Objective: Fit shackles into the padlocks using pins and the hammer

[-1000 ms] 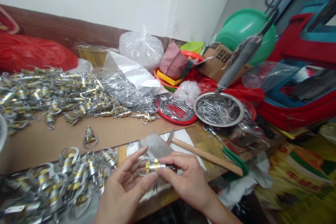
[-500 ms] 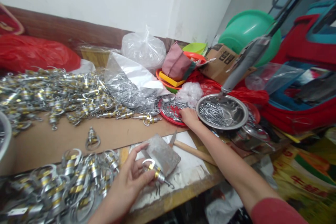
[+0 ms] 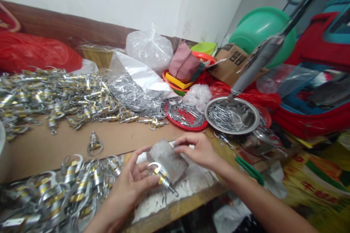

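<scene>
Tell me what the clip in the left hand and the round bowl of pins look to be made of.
Clip: shiny silver metal with a brass-coloured band, judging by its glints.
Bowl: polished metal, likely steel, with a mirror-like rim.

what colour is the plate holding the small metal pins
Red plate, clearest in the head view.

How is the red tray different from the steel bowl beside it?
The red tray is plastic-looking, flat and shallow; the steel bowl is shiny metal and deeper. The tray sits left, nearer the right hand; the bowl sits right, under a grey handle. The tray's bits look short and jumbled, the bowl's long and thin. Both are round and hold small metal parts.
</scene>
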Motion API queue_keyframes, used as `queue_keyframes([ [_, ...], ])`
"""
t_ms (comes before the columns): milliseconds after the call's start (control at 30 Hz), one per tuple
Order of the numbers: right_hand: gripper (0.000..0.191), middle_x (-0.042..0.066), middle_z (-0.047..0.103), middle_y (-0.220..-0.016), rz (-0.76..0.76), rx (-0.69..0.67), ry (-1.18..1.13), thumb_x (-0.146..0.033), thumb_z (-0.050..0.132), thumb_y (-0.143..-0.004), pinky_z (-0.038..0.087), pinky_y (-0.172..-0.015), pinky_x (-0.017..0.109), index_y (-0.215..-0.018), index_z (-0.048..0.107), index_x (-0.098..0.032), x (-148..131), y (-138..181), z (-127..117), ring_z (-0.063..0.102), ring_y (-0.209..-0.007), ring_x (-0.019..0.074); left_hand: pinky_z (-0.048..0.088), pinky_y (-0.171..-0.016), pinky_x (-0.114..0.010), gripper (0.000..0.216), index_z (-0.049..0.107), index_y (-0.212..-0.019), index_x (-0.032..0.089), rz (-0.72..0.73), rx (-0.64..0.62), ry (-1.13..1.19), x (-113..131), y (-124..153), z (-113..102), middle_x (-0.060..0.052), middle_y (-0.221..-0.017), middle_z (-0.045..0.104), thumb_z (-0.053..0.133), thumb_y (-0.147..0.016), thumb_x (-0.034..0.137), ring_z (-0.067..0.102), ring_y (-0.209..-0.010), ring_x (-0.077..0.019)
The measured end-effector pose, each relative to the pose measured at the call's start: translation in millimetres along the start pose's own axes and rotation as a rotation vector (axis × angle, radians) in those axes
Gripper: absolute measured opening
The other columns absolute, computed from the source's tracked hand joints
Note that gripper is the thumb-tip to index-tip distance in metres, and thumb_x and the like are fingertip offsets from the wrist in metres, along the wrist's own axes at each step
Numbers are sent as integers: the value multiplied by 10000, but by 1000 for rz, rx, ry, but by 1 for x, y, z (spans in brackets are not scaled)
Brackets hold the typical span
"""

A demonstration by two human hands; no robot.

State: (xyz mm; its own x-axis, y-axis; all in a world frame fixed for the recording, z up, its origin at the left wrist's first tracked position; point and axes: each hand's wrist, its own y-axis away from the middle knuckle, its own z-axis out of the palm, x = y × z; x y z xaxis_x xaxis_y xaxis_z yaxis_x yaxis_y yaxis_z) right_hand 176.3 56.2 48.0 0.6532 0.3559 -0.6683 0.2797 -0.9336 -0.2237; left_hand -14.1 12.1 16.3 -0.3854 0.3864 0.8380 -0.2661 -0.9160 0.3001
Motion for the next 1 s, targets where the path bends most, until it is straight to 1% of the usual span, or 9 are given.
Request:
queue_keyframes([
  [100,57,34,667,-648,-229,92,-129,-112,646,-704,463,-600,236,-687,695,-138,-16,26,11,599,-618,127,499,-629,-294,690,415,-1147,238,13,36,1,-1,3,3,-6,-745,663,763,-555,173,650,-663,-178],
  [200,40,45,650,-658,-228,239,-86,-138,666,-698,453,-614,268,-685,703,-149,-11,28,22,581,-652,145,511,-661,-290,647,436,-1134,230,49,78,-41,0,10,8,-10,-768,664,756,-574,189,651,-711,-179],
  [300,72,60,648,-741,-230,229,19,-161,653,-717,451,-668,315,-744,718,-178,-5,26,28,571,-744,176,522,-684,-272,595,470,-1121,225,110,127,-85,1,17,9,0,-774,656,746,-593,209,637,-767,-175],
  [400,180,79,651,-854,-267,248,25,-138,573,-769,451,-737,359,-884,702,-190,-15,33,30,562,-837,198,535,-708,-273,550,529,-1100,215,170,152,-134,0,22,7,-12,-797,667,746,-595,226,624,-829,-189],
  [533,326,49,678,-822,-152,223,-223,-112,587,-744,502,-697,280,-1063,626,-173,-37,48,31,612,-748,159,529,-769,-263,444,642,-1003,233,266,207,-231,-4,26,10,-34,-944,702,757,-574,229,625,-930,-219],
  [667,286,18,680,-728,-74,257,-347,-79,609,-696,515,-642,209,-967,647,-162,-47,52,33,631,-644,125,516,-800,-256,289,720,-865,285,338,272,-306,-8,32,15,-8,-979,709,747,-580,244,630,-950,-228],
  [833,199,11,661,-743,-127,321,-354,-61,602,-687,498,-629,190,-852,627,-170,-52,60,31,624,-657,113,458,-892,-311,187,737,-856,290,326,143,-536,2,38,8,-40,-1043,691,637,-700,320,597,-1016,-248],
  [900,176,5,645,-721,-116,328,-362,-67,603,-685,493,-619,196,-825,606,-173,-53,65,33,616,-649,114,443,-909,-340,189,738,-852,292,304,128,-628,7,41,4,-47,-1040,696,599,-730,331,600,-1008,-256],
  [1000,174,2,631,-697,-36,318,-442,-90,606,-694,491,-604,206,-838,563,-178,-54,70,40,612,-634,120,455,-890,-360,173,752,-790,301,287,144,-752,14,43,2,-45,-955,728,609,-701,341,626,-956,-274],
])
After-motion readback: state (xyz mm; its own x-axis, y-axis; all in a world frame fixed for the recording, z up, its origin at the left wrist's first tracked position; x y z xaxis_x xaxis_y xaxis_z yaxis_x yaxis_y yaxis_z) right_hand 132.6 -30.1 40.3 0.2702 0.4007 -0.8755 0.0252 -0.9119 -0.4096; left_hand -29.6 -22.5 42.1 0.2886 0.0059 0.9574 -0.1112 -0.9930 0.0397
